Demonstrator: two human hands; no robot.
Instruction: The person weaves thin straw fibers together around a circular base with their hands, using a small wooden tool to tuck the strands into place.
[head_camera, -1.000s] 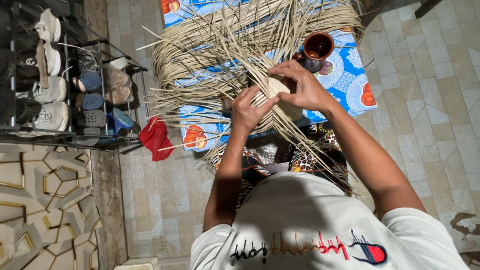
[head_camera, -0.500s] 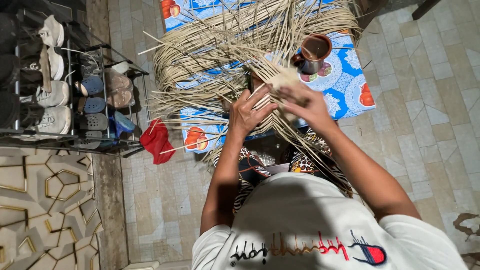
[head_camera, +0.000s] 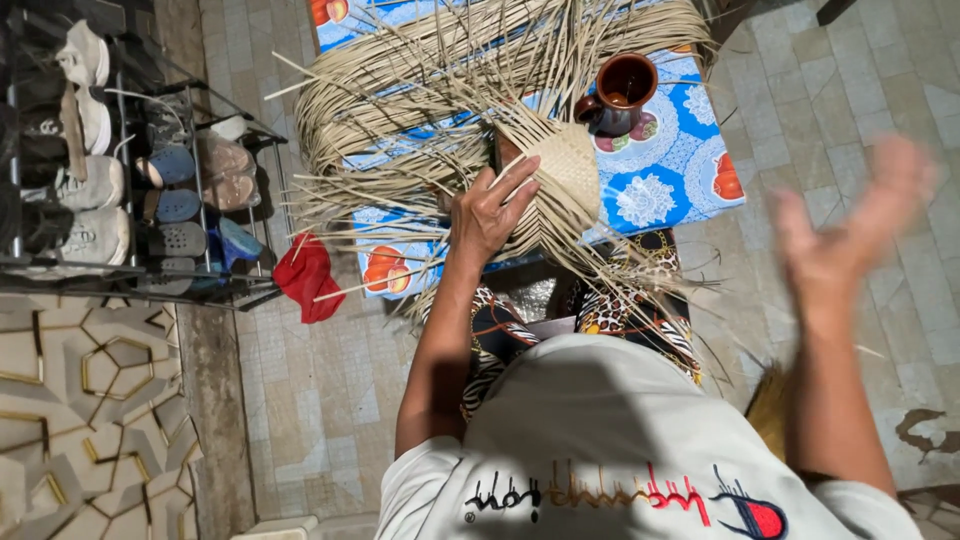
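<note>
A small woven straw piece (head_camera: 566, 170) with long loose strands hanging from it lies at the near edge of a table covered by a blue patterned cloth (head_camera: 668, 180). My left hand (head_camera: 491, 207) rests on its left side, fingers pressing the weave. My right hand (head_camera: 850, 222) is lifted off to the right over the tiled floor, blurred, fingers spread and holding nothing. A big bundle of straw strips (head_camera: 420, 70) covers the far part of the table.
A brown clay mug (head_camera: 621, 90) stands on the cloth just beyond the woven piece. A shoe rack (head_camera: 120, 180) with several shoes stands at the left. A red cloth (head_camera: 310, 278) lies on the tiled floor beside it.
My right hand has let go of the woven piece and swung out to the right. My left hand stays on the piece.
</note>
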